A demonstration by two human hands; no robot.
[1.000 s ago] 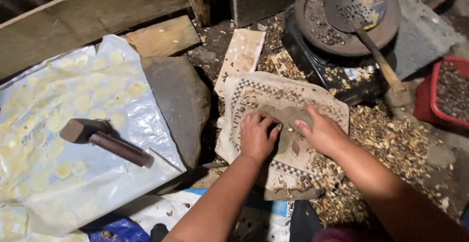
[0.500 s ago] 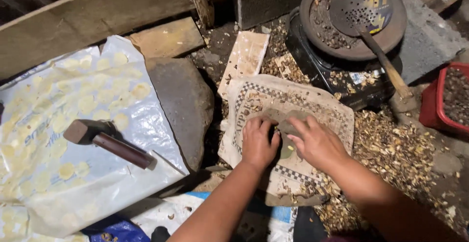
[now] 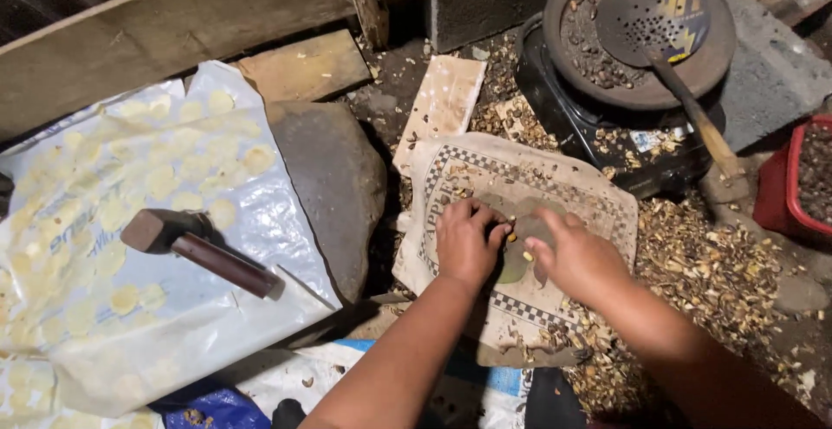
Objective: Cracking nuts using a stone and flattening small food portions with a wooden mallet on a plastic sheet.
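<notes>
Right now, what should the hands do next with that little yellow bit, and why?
Probably pinch it up: the left hand and right hand rest on the checkered cloth, fingertips closing around the small yellow piece, which seems to lie loose between them.

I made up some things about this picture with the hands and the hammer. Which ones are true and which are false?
1. Both hands, left hand and right hand, are on the checkered cloth. True.
2. The left hand holds the hammer. False: the hammer lies alone on the plastic sheet.
3. A slotted spoon rests in the round pan. True.
4. The big stone sits on top of the pan. False: it lies between the sheet and the cloth.
</notes>
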